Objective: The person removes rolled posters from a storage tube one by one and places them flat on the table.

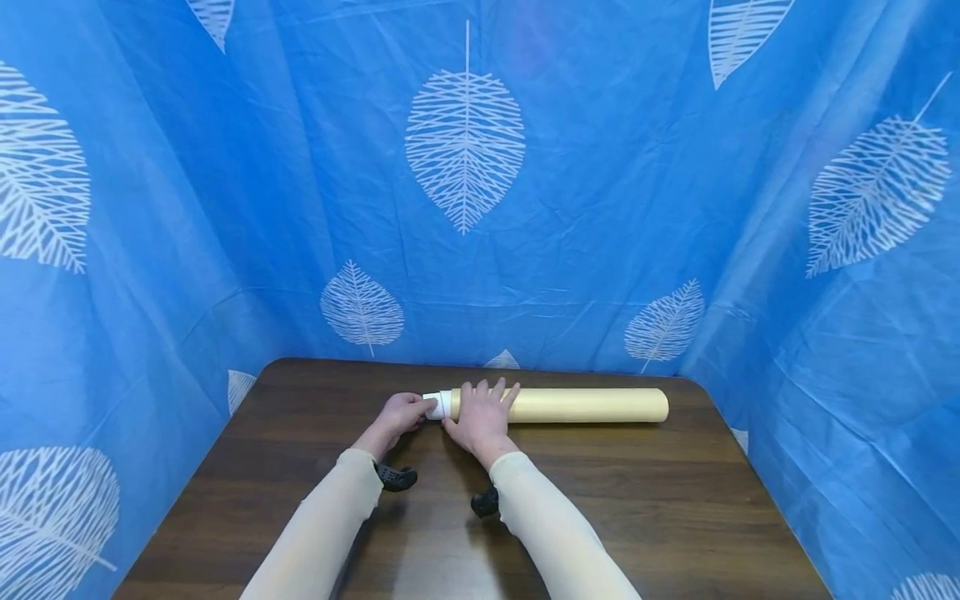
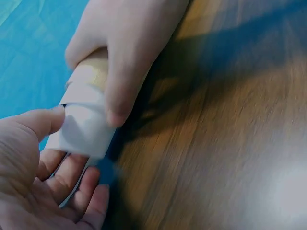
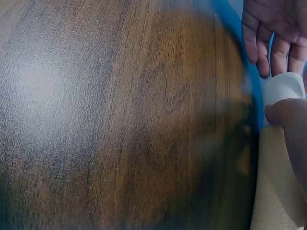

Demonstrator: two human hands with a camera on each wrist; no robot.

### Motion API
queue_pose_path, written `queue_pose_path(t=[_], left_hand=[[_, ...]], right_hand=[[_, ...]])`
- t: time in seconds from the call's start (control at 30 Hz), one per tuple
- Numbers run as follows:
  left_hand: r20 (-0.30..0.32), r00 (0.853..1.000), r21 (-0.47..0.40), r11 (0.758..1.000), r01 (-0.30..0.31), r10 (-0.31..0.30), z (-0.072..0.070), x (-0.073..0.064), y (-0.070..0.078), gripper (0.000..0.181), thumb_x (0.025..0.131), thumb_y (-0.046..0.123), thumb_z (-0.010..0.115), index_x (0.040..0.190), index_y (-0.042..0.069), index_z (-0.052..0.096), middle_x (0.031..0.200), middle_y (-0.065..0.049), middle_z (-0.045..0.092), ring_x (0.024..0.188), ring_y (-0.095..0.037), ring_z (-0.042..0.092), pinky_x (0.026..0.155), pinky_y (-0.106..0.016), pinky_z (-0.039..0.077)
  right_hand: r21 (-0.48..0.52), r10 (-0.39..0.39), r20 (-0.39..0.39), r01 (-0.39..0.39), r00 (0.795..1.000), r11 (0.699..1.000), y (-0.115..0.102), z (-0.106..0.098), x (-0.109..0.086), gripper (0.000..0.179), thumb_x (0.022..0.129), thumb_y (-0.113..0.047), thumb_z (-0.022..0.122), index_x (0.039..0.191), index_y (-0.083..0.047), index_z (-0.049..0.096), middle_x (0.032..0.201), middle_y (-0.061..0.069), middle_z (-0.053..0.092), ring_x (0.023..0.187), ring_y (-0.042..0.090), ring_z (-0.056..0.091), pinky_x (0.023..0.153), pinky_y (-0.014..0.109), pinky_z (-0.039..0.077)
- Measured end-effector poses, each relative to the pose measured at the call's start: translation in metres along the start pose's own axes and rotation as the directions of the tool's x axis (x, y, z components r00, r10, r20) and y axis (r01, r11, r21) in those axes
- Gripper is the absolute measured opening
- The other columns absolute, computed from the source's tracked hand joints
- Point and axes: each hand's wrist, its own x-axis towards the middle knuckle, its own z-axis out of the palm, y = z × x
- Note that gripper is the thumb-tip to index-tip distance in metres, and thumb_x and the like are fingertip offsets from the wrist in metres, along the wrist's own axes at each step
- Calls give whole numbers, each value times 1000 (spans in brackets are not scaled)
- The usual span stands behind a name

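The roll [image 1: 592,406] lay lengthwise on the table [image 1: 675,508], near its far edge, most of its length extending to the right of both hands. Its white end [image 2: 86,129] sat at the left, between the hands, with an edge line across it. The left hand [image 1: 403,412] pinched that end, thumb against its side and fingers under its tip. The right hand [image 1: 483,418] rested over the roll just right of the white end, palm down; its fingers were apart and extended across the top, its thumb along the near side, reaching onto the white. Blue cloth [image 1: 570,250] with white leaf prints hung behind the table.
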Motion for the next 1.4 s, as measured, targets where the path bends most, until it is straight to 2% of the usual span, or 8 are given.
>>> queue_pose_path(t=[0.17,0.3,0.57,0.9,1.07,1.4], left_hand=[[-15,1000,-30,999,-9,9,15,1,3,44,96,32,71,113,-8,62,109,-16,62,95,-29,56,84,-39,51],[-40,999,-20,1000,-7,7,22,2,3,45,98,31,69,118,-9,61,109,-18,62,93,-28,55,83,-38,49],[-27,1000,-36,999,-16,15,22,1,4,41,99,30,67,111,-9,64,101,-13,62,90,-28,55,78,-36,48],[-15,1000,-42,999,-13,12,25,-4,12,41,99,29,65,115,-9,60,107,-16,61,96,-29,54,86,-40,47],[-18,1000,-60,998,1,-2,27,-1,12,43,100,29,65,118,-9,59,107,-17,60,96,-30,54,86,-41,47],[-14,999,-52,998,37,-37,23,4,10,48,99,28,65,126,-11,54,119,-23,58,103,-34,55,97,-48,48]], right_hand=[[-7,-1,-12,1,1000,1000,1,1,0,79,88,-72,60,141,-13,56,143,20,55,140,55,35,112,78,10],[-22,-4,-22,4,1000,1000,0,4,0,81,87,-74,59,142,-13,56,143,20,55,140,55,36,112,77,14],[-76,5,-46,-8,999,997,1,11,1,85,83,-76,62,142,-15,57,143,20,56,139,55,36,112,77,16],[-81,10,-9,-11,1000,997,-1,12,4,80,84,-73,62,140,-15,57,145,19,54,140,55,35,112,76,16],[-83,10,-13,-11,1000,996,-2,11,5,82,84,-73,62,141,-15,57,145,19,54,140,55,36,112,76,16],[-62,2,-4,-2,1000,998,-2,12,5,85,82,-75,63,141,-13,56,145,21,54,140,57,34,111,78,12]])
